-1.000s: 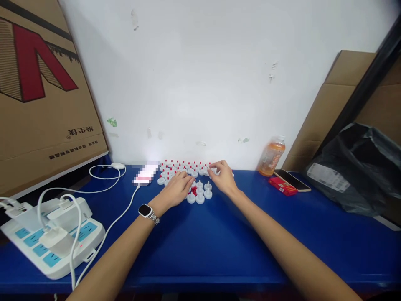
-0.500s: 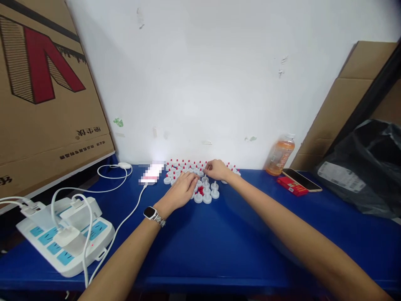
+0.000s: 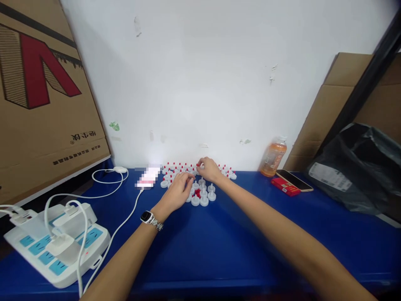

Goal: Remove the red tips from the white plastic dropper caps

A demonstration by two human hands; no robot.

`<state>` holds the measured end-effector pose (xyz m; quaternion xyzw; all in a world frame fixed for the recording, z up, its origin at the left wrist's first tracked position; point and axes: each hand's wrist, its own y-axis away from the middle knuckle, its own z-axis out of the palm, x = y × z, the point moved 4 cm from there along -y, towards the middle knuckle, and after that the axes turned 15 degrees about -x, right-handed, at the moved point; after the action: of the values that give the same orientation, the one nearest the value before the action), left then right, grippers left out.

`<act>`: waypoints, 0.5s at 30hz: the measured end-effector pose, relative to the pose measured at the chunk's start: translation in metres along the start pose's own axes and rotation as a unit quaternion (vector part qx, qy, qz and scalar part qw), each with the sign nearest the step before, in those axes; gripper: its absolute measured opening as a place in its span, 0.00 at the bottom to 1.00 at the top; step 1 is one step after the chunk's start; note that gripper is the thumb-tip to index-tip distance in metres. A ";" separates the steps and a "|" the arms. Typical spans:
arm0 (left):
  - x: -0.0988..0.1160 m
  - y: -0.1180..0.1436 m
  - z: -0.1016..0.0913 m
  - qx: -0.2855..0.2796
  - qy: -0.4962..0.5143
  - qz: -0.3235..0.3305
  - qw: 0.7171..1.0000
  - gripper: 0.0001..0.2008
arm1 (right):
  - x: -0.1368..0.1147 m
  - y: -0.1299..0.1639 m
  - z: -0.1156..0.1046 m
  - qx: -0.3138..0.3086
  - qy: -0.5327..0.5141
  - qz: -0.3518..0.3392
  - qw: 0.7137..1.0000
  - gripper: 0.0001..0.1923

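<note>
White caps w/ red tips [image 3: 200, 193] sit clustered on the blue table [image 3: 219, 234] by the wall. Left hand [image 3: 177, 191] rests just left of the cluster, fingers curled over caps; can't tell if it grips one. Right hand [image 3: 208, 169] at the cluster's back row pinches a cap, closer to the rows. Fingertips too small/blurred to read.

A cluster of small caps [image 3: 200, 184] sits on the table [image 3: 219, 242] against the wall [image 3: 203, 83]. The left hand [image 3: 177, 190] rests on its near-left part; the right hand [image 3: 209, 169] reaches over its far side. A phone [image 3: 147, 177] lies just left of the caps, a power strip [image 3: 53, 246] at the near-left corner. To the right stands a bottle [image 3: 272, 158], a second phone [image 3: 293, 179] beside it.
</note>
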<state>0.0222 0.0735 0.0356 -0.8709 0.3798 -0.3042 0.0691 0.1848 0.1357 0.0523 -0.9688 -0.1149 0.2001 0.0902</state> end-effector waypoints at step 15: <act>0.044 0.000 0.005 -0.001 -0.215 0.071 0.974 0.12 | -0.026 0.104 -0.005 0.082 -0.276 -0.199 0.937 0.10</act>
<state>0.0480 0.0425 0.0528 -0.8868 0.4172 -0.1037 0.1699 0.1836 0.0289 0.0437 -0.8219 -0.3093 0.4464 0.1718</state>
